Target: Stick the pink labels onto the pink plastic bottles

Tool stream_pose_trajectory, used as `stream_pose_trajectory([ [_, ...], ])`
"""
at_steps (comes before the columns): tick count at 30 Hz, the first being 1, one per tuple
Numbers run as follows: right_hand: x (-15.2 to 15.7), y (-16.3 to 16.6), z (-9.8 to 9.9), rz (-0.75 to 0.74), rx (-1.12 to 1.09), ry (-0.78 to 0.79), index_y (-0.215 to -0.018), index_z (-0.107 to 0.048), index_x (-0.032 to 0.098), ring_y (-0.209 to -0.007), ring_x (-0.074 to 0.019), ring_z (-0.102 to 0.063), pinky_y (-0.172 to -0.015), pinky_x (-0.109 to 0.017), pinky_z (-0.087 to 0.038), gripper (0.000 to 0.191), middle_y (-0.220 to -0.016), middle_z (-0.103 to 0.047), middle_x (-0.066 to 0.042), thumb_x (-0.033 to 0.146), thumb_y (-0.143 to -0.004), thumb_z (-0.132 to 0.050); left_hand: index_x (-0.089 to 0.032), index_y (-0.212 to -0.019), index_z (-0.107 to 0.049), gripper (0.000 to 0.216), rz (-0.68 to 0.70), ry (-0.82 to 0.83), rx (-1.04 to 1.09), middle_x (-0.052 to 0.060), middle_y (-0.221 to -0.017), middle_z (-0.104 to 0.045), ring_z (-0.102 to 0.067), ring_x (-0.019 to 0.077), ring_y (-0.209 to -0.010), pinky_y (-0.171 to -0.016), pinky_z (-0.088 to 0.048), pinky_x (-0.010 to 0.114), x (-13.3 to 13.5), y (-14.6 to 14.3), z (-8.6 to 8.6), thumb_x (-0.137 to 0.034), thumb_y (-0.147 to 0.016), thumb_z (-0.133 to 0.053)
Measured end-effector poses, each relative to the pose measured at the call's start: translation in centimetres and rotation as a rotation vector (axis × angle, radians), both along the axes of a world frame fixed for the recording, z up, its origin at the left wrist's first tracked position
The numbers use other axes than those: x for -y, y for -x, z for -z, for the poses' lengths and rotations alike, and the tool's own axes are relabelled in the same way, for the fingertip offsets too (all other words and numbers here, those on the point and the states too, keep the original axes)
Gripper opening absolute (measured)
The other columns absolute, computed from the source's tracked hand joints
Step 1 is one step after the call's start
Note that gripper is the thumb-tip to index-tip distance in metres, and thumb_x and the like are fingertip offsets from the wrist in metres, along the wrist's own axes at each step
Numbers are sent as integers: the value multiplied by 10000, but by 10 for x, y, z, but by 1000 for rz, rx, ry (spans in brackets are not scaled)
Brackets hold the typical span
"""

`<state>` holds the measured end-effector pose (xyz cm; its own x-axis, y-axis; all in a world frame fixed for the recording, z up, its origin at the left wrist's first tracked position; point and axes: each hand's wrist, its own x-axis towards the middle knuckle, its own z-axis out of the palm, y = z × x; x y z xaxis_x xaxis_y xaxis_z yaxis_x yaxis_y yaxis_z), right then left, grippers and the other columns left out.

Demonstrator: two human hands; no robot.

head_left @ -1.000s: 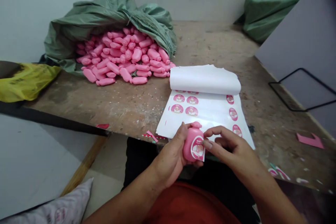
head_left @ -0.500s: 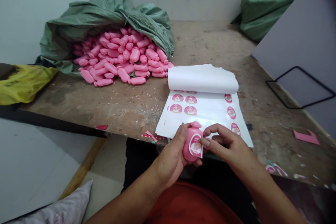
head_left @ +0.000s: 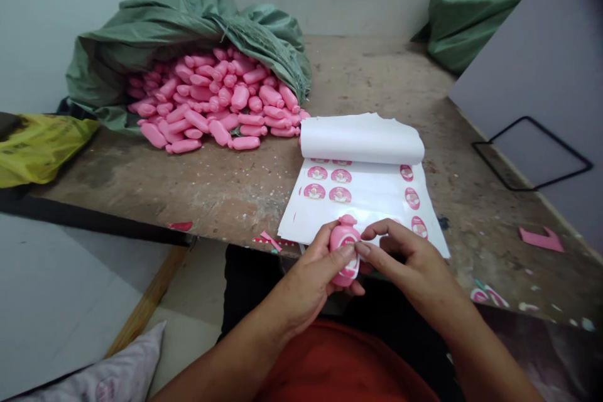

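My left hand (head_left: 308,289) is wrapped round a small pink bottle (head_left: 337,240), which stands nearly upright with its neck at the top. Its thumb lies across an oval pink-and-white label (head_left: 350,271) on the bottle's front, covering part of the print. My right hand (head_left: 412,264) has its thumb and forefinger pinched at the label's right edge, its other fingers curled behind. Just beyond both hands lies a stack of white sticker sheets (head_left: 372,191) with rows of similar oval labels, some spots bare. The top sheets are rolled back.
A green woven sack (head_left: 141,22) spills many pink bottles (head_left: 202,94) onto the worn wooden table (head_left: 235,188). A yellow bag (head_left: 42,147) lies at the left edge. To the right are a black wire frame (head_left: 532,154), a pink scrap (head_left: 541,240) and loose stickers (head_left: 490,295).
My left thumb has moved from the bottle's side onto the label. The label's lower right corner, which stuck out before, now lies closer to the bottle. My right hand stays at its edge.
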<state>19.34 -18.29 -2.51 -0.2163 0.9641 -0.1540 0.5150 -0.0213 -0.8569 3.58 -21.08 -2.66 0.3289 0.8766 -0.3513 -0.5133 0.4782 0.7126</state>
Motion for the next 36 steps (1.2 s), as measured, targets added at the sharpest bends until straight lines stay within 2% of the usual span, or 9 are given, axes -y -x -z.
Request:
stream_pose_trajectory([
  [5,0,-8,-12,2,209,-152,-903,-657,256,-604,-145,-512,-577,-272,-368,231,-650,-587,12,453,-837,-556,-246,-1247,-461,407,65,5,62,47,-1044,-526,-567,144,-868,-654,-480,227,2,3,2,-191,-858,-566],
  [12,6,-4,-18,17,-238,81,-920,-571,226,-645,-142,-538,-587,-264,-417,223,-712,-568,23,383,-781,-647,-348,-1331,-362,767,113,50,143,13,-1041,-529,-557,129,-920,-747,-475,224,5,5,2,24,-716,-630],
  [15,8,-1,-20,-24,-295,149,-973,-535,243,-585,-124,-515,-537,-242,-400,272,-631,-522,60,337,-758,-672,-370,-1318,-380,803,126,59,138,9,-1090,-521,-554,124,-927,-800,-476,255,7,4,1,56,-685,-630],
  [18,6,0,-19,-41,-265,157,-1009,-525,254,-534,-105,-479,-490,-223,-362,330,-586,-486,83,307,-730,-693,-357,-1318,-380,796,148,56,144,22,-1107,-525,-571,121,-905,-790,-477,256,10,4,0,54,-684,-632],
  [24,3,-2,-16,95,-433,223,-901,-513,222,-549,-105,-517,-538,-239,-419,260,-652,-568,56,335,-731,-675,-328,-1319,-373,780,190,53,125,44,-1076,-537,-607,157,-902,-731,-480,251,13,4,0,26,-679,-645],
  [28,8,0,-18,9,-211,82,-859,-524,233,-650,-134,-531,-602,-252,-418,226,-713,-591,37,340,-730,-675,-327,-1324,-383,717,203,45,97,34,-1053,-541,-589,128,-841,-674,-467,222,9,3,-2,-78,-718,-673],
  [32,10,1,-17,32,-46,-83,-803,-531,229,-630,-124,-472,-605,-243,-376,183,-662,-529,46,372,-771,-641,-283,-1350,-406,503,375,-102,-252,82,-1084,-605,-604,157,-797,-624,-475,240,20,10,1,-356,-868,-532],
  [34,9,-3,-16,34,-117,-90,-814,-541,230,-616,-109,-454,-597,-226,-362,205,-657,-510,60,388,-761,-659,-342,-1352,-415,501,521,-240,-595,48,-1265,-563,-575,211,-1048,-860,-471,304,31,19,17,-388,-865,-523],
  [36,6,-9,-14,62,-148,-77,-812,-560,234,-613,-98,-451,-596,-212,-358,241,-659,-508,70,423,-731,-686,-370,-1276,-512,422,656,-439,-888,-16,-1339,-527,-487,238,-1214,-1045,-352,360,34,30,47,-400,-855,-503],
])
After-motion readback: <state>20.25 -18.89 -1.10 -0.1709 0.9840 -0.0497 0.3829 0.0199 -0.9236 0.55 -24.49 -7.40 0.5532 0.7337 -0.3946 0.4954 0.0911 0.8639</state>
